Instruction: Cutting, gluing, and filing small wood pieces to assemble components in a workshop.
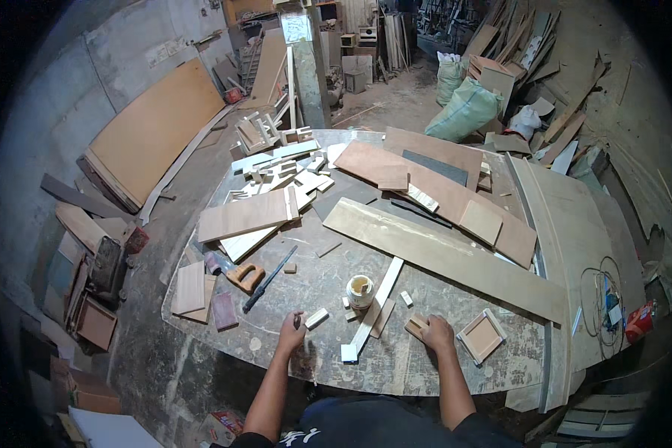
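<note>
My left hand (pixel 292 333) is closed at the near edge of the workbench, around something small and dark that I cannot make out. Beside it lies a short pale wood block (pixel 317 319). My right hand (pixel 438 334) grips a small wooden block (pixel 416 325) on the bench top. To its right rests a small square wooden tray (pixel 482 337) with a pale rim. Between my hands stands an open white jar (pixel 361 292) with yellowish contents. A long whitish wood strip (pixel 381 302) lies next to the jar, with a thin wood piece (pixel 382 319) by it.
A handsaw (pixel 245 276) and a dark rod-like tool (pixel 270 279) lie left of the jar. Long boards (pixel 440 257) cross the bench's far right. Stacked offcuts (pixel 246 216) cover its far left. A cable coil (pixel 603 306) sits at right. A concrete pillar (pixel 308 82) stands beyond.
</note>
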`<control>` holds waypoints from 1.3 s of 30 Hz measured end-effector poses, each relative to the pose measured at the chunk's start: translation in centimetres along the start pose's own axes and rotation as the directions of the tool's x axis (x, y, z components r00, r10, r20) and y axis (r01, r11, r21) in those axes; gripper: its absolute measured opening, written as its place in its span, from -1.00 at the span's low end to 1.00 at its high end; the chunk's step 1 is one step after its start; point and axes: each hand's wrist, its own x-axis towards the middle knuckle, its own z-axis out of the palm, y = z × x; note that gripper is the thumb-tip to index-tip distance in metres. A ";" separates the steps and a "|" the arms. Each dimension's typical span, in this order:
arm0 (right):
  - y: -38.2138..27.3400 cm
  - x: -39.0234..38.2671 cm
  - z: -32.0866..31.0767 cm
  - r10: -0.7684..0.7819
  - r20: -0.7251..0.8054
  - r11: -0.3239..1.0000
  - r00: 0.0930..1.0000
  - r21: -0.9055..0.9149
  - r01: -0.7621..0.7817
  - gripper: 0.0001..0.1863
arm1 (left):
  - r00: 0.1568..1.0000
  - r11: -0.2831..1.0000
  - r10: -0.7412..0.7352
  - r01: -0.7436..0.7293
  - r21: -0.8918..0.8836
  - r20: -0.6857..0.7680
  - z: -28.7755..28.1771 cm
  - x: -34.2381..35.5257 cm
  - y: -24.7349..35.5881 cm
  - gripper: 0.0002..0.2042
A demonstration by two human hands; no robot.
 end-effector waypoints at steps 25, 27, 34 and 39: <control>-0.2 -1.7 -2.9 0.125 -0.035 0.991 0.991 0.052 -0.123 -0.52 | 0.952 0.806 0.190 -0.290 0.515 0.238 1.2 9.1 2.4 -0.22; -1.0 -0.7 -1.8 0.089 -0.034 0.995 0.995 0.041 -0.088 -0.58 | 0.950 0.813 0.108 -0.254 0.524 0.293 -0.3 12.3 -0.6 -0.12; -0.9 0.0 -3.4 0.237 0.031 0.971 0.971 -0.036 -0.235 -0.61 | 0.873 0.810 -0.347 0.094 0.579 0.343 2.6 12.7 4.3 0.33; -2.1 5.4 -4.6 0.096 -0.040 0.995 0.995 0.014 -0.096 -0.48 | 0.908 0.766 -0.333 0.103 0.635 0.254 2.6 11.0 4.8 0.33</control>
